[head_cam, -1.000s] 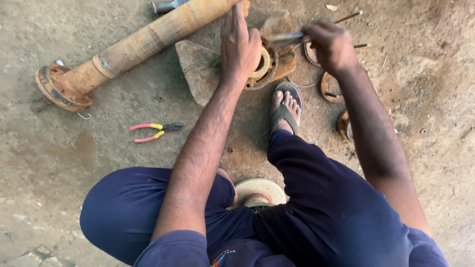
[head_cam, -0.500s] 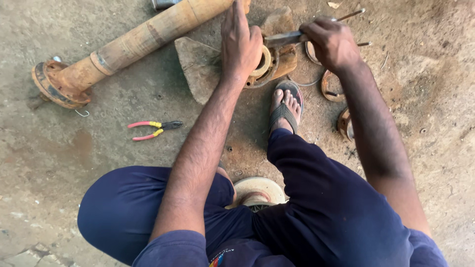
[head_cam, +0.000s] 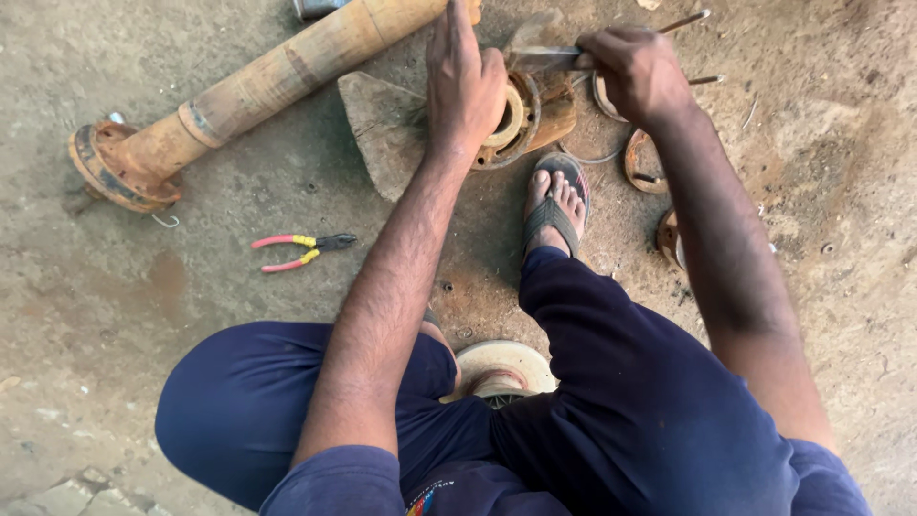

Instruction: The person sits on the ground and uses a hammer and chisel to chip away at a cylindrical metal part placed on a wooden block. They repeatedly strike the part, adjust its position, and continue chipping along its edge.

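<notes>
My left hand (head_cam: 463,81) presses flat on a rusty round hub part (head_cam: 521,119) that rests on a flat stone (head_cam: 382,129) on the dirt ground. My right hand (head_cam: 635,72) is closed around a metal chisel-like tool (head_cam: 544,59) whose blade points left at the top of the hub. I squat over the work in dark blue trousers, and my right foot in a sandal (head_cam: 554,205) stands just below the hub.
A long rusty axle tube (head_cam: 277,81) with a flange lies diagonally at upper left. Pink-and-yellow-handled pliers (head_cam: 301,250) lie on the ground to the left. Rusty rings (head_cam: 645,162) and rods lie at the right. A round pale disc (head_cam: 501,368) sits under me.
My right hand with the tool has shifted slightly against the hub; my left hand stays pressed on it. The view has drifted a little.
</notes>
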